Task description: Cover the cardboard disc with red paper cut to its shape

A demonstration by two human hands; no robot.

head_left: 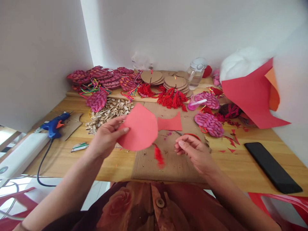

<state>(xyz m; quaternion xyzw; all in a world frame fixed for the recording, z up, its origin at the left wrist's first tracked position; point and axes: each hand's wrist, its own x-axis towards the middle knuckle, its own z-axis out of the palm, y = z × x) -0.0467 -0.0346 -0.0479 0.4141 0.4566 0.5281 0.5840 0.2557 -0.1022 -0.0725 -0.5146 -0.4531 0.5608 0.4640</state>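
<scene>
While the left hand (109, 136) pinches red paper (138, 131), scissors (194, 136) lie nearby.

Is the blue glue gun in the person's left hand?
No, the glue gun lies apart from it, while the left hand holds a piece of red paper.

And here, no word, brand or number can be read anywhere, any print on the green-and-white packet (80, 147) being too small.
</scene>
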